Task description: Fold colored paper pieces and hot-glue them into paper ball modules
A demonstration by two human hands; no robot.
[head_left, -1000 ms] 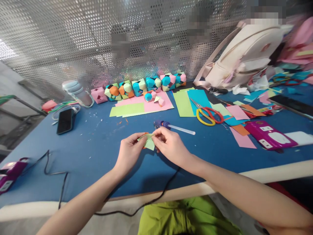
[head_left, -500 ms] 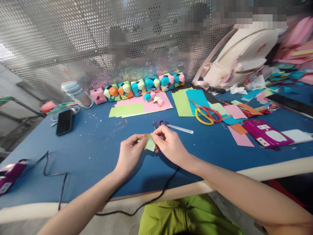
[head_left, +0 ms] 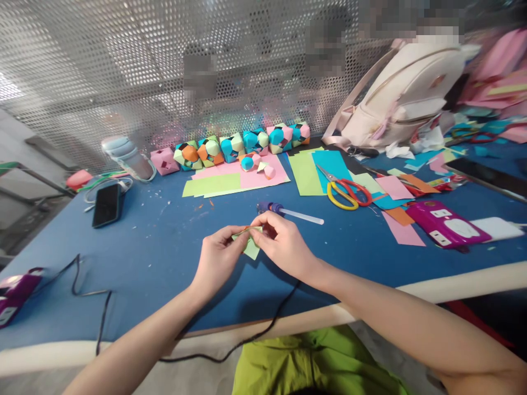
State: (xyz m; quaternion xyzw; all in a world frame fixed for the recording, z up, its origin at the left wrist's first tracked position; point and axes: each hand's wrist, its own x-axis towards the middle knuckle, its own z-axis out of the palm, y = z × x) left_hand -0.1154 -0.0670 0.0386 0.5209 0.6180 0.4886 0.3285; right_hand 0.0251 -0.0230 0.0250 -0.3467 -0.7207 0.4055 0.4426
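Hands (head_left: 218, 253) — two, one bottle (head_left: 129, 158), backpack (head_left: 405, 104) — one

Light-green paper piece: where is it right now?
In the head view, the light-green paper is slightly below centre, held between the left hand and right hand, below and left of the translucent stick.

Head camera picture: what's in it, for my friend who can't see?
A person's left hand and right hand pinch pale green paper over a blue table. Beyond are a row of colorful paper shapes and scissors with red and yellow handles.
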